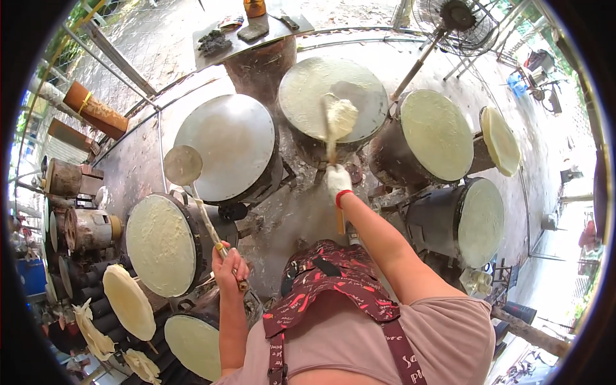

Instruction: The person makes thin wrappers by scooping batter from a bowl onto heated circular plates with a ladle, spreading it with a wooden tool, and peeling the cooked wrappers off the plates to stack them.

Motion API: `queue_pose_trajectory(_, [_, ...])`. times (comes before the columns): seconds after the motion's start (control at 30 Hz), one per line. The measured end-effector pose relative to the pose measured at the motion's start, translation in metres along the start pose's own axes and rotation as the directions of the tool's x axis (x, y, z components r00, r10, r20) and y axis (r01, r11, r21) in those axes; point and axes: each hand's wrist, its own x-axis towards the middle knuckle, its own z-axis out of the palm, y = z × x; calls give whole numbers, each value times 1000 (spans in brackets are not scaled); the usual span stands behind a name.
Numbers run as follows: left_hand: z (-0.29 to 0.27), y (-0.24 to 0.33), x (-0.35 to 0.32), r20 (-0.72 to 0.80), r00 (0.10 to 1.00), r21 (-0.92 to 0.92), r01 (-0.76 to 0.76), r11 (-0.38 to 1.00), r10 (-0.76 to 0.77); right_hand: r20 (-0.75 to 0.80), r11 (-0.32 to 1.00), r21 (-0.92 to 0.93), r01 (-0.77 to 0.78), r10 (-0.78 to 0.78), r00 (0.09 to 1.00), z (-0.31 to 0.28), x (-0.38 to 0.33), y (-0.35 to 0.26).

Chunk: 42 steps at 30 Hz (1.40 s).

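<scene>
My left hand [230,266] is closed round the long handle of a metal ladle [183,165], whose round bowl hangs between a bare grey griddle [224,147] and a batter-coated griddle [160,245] at the left. In a white glove with a red cuff, my right hand [338,181] grips a narrow, flat-bladed scraper [331,149]. A pale lump of batter [342,118] lies against its blade, over the far middle griddle [305,86]. Pale batter covers much of that round plate, and a greyer patch shows near the lump.
More coated griddles on drum stoves curve round me: right [436,135], lower right [481,221] and lower left [194,346]. Thin round sheets lie at the left [128,301] and far right [500,142]. Beyond stand a metal tray [273,42] and a fan [457,16].
</scene>
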Motion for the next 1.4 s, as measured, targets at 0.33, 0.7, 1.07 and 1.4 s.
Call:
queue_pose_trajectory(0.33, [91, -41, -10, 32, 999, -18, -15, 1000, 16, 270, 999, -47, -25, 37, 962, -101, 3, 9])
queue_pose_trajectory(0.7, [215, -104, -1, 83, 996, -74, -34, 997, 40, 408, 885, -332, 326, -177, 896, -225, 102, -13])
queue_pose_trajectory(1.07, [235, -115, 11, 70, 997, -96, -6, 995, 13, 616, 898, -305, 316, -67, 785, -257, 62, -6])
queue_pose_trajectory(1.4, [208, -96, 36, 161, 985, -84, 70, 994, -55, 207, 910, -298, 289, -234, 950, -189, 179, -84])
